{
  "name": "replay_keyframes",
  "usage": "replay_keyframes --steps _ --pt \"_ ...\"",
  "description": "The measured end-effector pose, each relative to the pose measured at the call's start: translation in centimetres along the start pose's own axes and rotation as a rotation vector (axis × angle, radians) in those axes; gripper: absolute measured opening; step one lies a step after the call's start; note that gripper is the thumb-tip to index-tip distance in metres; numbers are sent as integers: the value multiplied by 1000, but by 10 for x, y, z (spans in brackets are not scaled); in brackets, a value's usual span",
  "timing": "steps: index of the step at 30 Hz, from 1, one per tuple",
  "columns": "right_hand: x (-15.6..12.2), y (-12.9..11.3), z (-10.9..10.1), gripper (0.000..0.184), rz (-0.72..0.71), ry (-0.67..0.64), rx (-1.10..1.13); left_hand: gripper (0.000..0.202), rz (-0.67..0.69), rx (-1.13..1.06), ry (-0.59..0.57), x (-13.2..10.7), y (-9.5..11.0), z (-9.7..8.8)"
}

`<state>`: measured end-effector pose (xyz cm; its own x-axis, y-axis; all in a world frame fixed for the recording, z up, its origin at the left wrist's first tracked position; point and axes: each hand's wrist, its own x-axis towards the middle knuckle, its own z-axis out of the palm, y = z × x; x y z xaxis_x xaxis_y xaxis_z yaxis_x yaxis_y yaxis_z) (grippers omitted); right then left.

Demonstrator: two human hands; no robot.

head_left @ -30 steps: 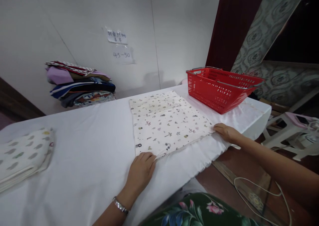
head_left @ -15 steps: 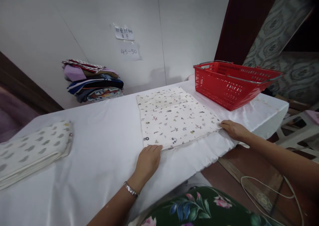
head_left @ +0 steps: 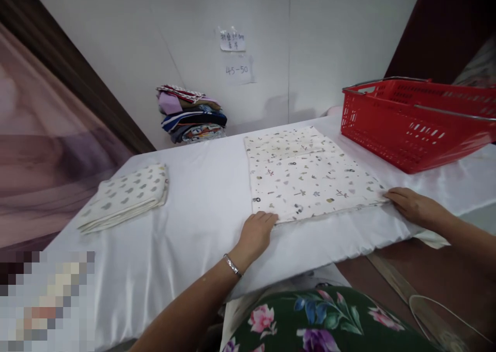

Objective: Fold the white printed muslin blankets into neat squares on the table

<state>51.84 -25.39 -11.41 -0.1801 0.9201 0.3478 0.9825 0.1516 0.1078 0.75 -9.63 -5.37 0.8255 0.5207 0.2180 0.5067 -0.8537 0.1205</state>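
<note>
A cream cloth with small printed figures lies folded flat on the white-covered table. My left hand rests at its near left corner, fingers curled down over the cloth's edge. My right hand lies at the near right corner, fingers pressed together on the edge. Whether either hand pinches the cloth or only presses on it is hidden.
A red plastic basket with metal handles stands at the right rear. A folded spotted cloth lies at the left. A stack of folded fabrics sits against the wall under two paper notes.
The view has swung left, so everything has shifted right in frame. Both hands stay at the cloth's near corners; the cloth looks unmoved on the table.
</note>
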Motion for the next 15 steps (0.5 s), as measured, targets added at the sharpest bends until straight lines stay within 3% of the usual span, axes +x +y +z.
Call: replay_keyframes --steps 6,12,15 --pt "-9 19 19 36 -142 124 -40 32 -73 70 -22 -10 -3 -7" --pt "-11 25 29 33 -158 207 -21 33 -144 72 -34 -22 8 -6" --pt "-16 28 39 36 -119 257 24 43 -123 23 -26 -29 11 -8"
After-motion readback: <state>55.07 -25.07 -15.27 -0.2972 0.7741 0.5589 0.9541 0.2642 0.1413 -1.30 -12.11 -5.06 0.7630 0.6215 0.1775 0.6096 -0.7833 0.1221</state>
